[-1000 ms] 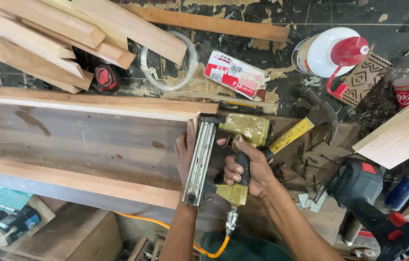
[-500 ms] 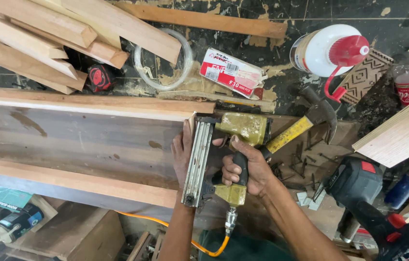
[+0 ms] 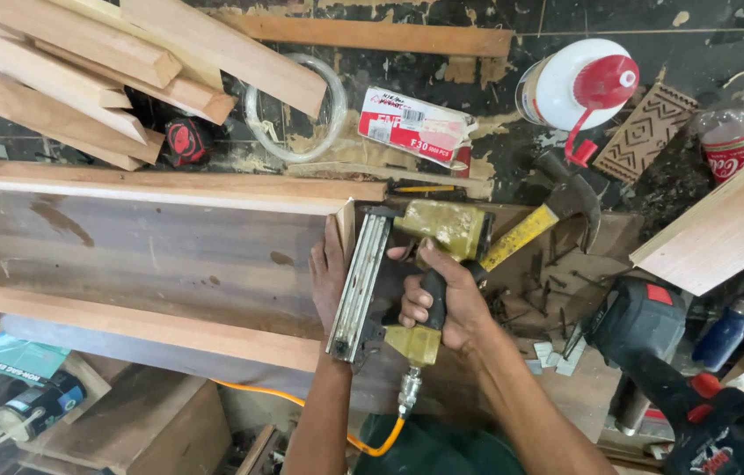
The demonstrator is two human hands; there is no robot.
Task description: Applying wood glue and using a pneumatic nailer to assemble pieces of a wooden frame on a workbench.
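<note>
Right hand (image 3: 442, 303) grips the nail gun (image 3: 407, 273) at the wooden frame's (image 3: 152, 255) end; left hand (image 3: 330, 273), fingers flat, braces inside the frame.

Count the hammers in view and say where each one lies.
1. The hammer, with a yellow handle and dark head, lies on the bench just right of the yellow nail gun that the right hand grips. Others may be hidden under the clutter.
</note>
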